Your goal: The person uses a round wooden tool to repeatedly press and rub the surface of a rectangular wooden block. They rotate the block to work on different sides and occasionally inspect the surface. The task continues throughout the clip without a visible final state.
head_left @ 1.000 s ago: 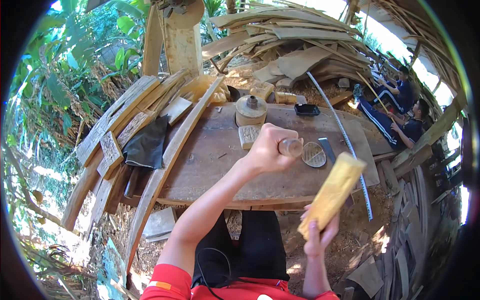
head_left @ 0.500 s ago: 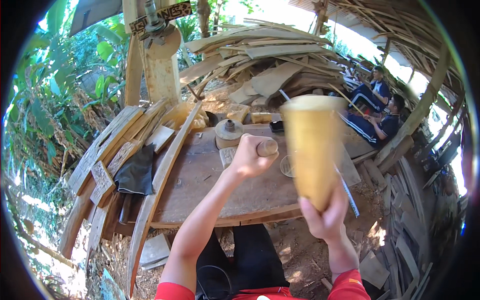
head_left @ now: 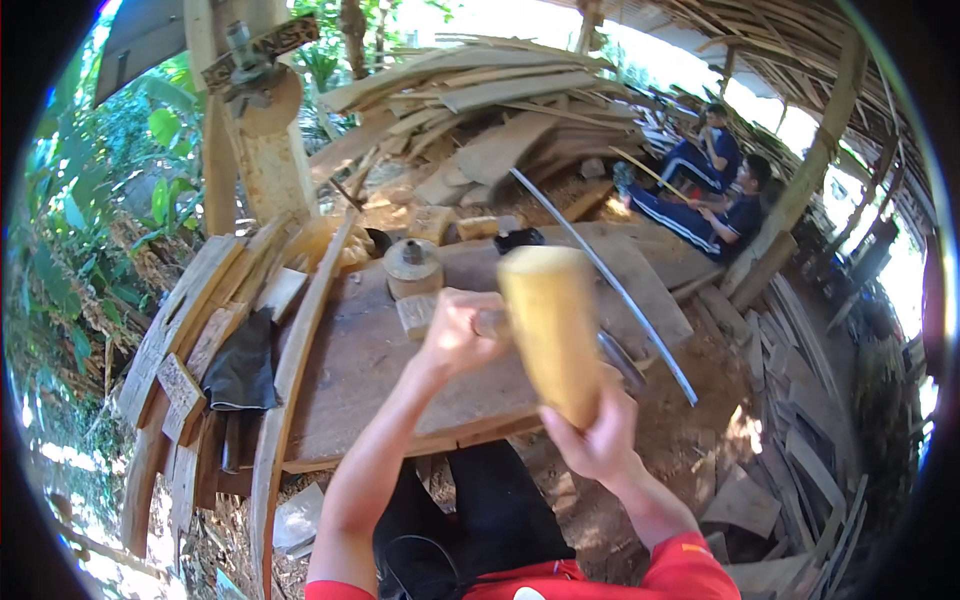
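My left hand is closed around a round wooden handle above the workbench. Whatever the handle belongs to is hidden by my fist. In my right hand is a thick, yellowish wooden mallet, gripped at its narrow lower end with the broad end up. Motion blurs the mallet. Its side overlaps the end of the handle in view; whether they touch I cannot tell. Just right of the mallet, a dark rod-like thing lies on the bench, partly covered.
A round wooden piece with a knob and a small block stand on the bench. A long metal ruler crosses its right side. Left are a curved board and a dark cloth. Two people sit beyond, near stacked boards.
The mallet in my right hand has swung left, closing the gap to the handle in my left hand. The whole view has shifted, and more of the ruler shows.
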The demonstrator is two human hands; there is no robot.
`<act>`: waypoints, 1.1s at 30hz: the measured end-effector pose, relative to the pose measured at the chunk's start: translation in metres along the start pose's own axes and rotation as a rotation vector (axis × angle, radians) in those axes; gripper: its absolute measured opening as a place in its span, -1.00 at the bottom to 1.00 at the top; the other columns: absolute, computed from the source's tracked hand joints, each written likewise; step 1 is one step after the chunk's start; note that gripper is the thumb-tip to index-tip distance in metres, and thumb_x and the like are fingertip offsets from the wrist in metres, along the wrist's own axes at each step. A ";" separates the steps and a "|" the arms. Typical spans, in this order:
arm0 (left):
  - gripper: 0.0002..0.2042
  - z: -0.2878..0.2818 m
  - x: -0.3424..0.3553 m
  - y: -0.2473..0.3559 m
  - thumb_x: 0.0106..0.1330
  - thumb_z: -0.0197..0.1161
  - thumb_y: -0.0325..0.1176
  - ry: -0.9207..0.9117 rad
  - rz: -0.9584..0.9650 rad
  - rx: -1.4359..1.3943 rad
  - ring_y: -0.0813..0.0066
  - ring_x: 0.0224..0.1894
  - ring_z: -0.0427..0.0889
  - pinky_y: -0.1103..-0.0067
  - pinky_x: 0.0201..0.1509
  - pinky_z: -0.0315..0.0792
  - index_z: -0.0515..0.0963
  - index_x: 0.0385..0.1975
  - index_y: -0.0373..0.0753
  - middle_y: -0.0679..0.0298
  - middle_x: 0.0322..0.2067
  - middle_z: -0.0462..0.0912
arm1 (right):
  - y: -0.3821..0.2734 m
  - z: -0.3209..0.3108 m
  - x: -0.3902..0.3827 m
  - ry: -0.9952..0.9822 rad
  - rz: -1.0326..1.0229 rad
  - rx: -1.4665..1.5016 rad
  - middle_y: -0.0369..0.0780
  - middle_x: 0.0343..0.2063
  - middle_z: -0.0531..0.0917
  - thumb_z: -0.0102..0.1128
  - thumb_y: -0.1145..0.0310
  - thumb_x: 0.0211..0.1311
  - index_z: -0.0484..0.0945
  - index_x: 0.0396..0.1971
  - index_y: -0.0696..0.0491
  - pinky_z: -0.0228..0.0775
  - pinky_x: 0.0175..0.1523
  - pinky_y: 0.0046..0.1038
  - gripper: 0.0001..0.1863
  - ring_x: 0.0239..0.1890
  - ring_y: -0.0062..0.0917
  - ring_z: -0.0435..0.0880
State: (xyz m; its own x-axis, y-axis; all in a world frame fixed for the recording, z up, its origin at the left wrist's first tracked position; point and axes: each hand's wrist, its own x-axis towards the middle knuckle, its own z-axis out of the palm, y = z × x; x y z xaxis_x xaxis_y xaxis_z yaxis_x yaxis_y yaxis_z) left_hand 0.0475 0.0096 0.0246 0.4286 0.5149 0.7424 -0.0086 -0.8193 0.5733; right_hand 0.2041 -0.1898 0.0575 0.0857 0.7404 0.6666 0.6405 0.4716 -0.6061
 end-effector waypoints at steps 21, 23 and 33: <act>-0.83 0.027 -0.023 0.002 -0.07 0.43 -0.51 0.060 0.168 0.003 0.14 -0.61 0.61 0.41 -0.52 0.47 0.51 -0.64 -0.24 0.16 -0.66 0.56 | 0.039 0.032 -0.080 0.207 -0.107 0.055 -0.04 -0.19 0.64 0.28 0.16 0.26 0.54 -0.03 0.18 0.47 0.00 -0.22 -0.57 -0.15 -0.26 0.64; -0.85 0.022 -0.029 -0.004 -0.13 0.42 -0.47 0.023 0.145 0.000 0.13 -0.56 0.64 0.35 -0.47 0.50 0.54 -0.59 -0.19 0.19 -0.61 0.60 | 0.023 0.025 -0.076 -0.151 0.476 0.025 -0.03 -0.14 0.60 0.18 -0.02 0.31 0.49 0.01 0.20 0.44 0.07 -0.22 -0.44 -0.11 -0.23 0.59; -0.83 0.017 -0.026 -0.016 -0.16 0.45 -0.44 0.029 0.252 0.096 0.19 -0.52 0.68 0.33 -0.45 0.54 0.57 -0.59 -0.13 0.24 -0.58 0.64 | 0.072 0.036 -0.116 0.088 0.116 0.060 -0.04 -0.25 0.64 0.36 0.26 0.25 0.42 0.16 0.26 0.55 -0.10 -0.28 -0.42 -0.26 -0.28 0.69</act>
State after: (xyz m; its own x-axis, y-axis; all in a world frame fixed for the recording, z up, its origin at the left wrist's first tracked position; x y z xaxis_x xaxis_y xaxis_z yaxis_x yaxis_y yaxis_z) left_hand 0.0517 0.0051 -0.0103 0.3975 0.2978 0.8679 -0.0249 -0.9420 0.3347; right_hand 0.2132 -0.2246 -0.0790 0.2249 0.7479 0.6245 0.5758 0.4150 -0.7044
